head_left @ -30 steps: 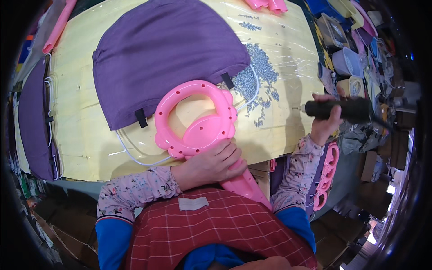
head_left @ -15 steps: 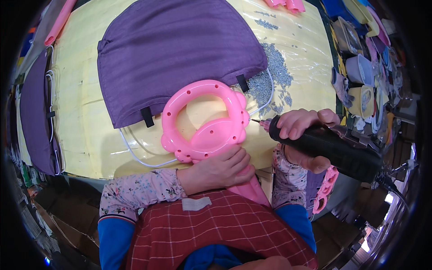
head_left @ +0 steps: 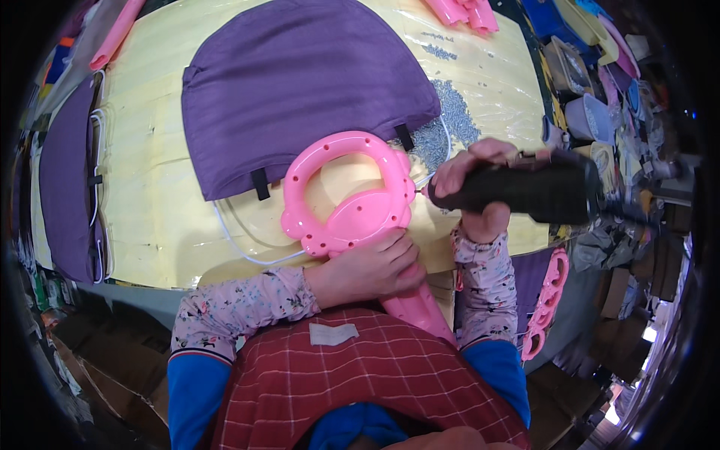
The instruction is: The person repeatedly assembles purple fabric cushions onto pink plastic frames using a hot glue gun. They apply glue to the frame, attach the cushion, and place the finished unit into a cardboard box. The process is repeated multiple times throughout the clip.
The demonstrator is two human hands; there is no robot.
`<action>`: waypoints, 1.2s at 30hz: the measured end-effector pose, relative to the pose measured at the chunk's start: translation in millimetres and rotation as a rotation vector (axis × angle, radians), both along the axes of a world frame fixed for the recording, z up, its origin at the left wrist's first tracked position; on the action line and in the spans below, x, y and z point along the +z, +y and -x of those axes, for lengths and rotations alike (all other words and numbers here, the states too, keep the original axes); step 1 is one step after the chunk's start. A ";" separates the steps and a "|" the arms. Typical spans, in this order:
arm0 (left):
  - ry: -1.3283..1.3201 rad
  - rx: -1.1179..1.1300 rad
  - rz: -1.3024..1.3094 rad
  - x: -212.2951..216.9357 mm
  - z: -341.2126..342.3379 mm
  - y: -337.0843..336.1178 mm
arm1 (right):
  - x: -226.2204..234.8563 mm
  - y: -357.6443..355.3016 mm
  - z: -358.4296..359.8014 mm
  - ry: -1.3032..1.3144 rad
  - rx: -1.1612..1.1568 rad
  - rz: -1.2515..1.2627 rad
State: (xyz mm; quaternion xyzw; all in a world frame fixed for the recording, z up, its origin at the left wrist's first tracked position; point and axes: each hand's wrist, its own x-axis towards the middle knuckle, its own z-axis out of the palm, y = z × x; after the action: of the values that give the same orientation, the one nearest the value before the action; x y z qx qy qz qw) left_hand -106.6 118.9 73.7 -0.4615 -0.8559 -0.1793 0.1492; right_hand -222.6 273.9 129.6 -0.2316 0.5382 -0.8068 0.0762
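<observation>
Head view: we keep our left hand clamped on the pink frame at the table edge, while our right hand, fist closed round the driver, has swung in, its bit now meeting the frame's right rim.

left hand gripping pink seat ring, right hand holding black screwdriver

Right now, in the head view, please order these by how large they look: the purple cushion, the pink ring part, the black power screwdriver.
1. purple cushion
2. pink ring part
3. black power screwdriver, though it is nearer the camera, so unsure.
</observation>
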 end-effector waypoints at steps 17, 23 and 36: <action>-0.997 -0.120 -1.045 -7.6 -7.0 -8.5 | 2.7 -90.3 -77.0 0.148 0.370 0.056; -0.951 -0.114 -0.993 -21.9 -5.1 1.1 | 3.1 -91.0 -77.6 0.073 0.431 -0.081; -0.420 0.167 -0.490 12.6 -44.7 -77.9 | 29.6 33.2 28.2 0.008 -0.337 -0.169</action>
State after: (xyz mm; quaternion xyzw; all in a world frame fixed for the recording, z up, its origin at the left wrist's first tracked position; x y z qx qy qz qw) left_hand -61.9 41.0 86.2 -0.2929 -0.8343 -0.4583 0.0904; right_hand -250.8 307.1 159.2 -0.1343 0.6354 -0.7592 -0.0431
